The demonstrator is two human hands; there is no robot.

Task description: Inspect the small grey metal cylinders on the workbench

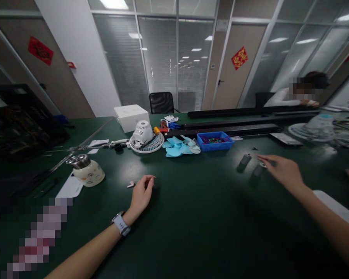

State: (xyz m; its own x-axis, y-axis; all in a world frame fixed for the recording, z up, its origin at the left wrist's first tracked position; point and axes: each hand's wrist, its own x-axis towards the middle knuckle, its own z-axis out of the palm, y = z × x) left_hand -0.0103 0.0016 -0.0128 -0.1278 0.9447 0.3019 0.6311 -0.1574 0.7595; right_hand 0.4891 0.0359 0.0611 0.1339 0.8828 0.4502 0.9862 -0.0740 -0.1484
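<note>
My left hand (142, 191) rests on the dark green table with its fingers loosely bent and nothing visible in them. Just left of it lies a small pale pink earbud-like piece (130, 184). On the right, my right hand (283, 171) reaches in with its fingers stretched out. Their tips hover over the top of a small grey cylinder (259, 169) that stands upright. Whether they touch it is hard to tell. Another small grey cylinder (246, 159) stands to its left, apart from the hand.
A cream flask (90, 173) stands at the left. Toward the back are a white fan part (143, 133), light-blue fan blades (177, 148), a blue tray of wires (216, 145), a white box (132, 118) and long black bars (235, 112). A person (282, 97) sits at the far right.
</note>
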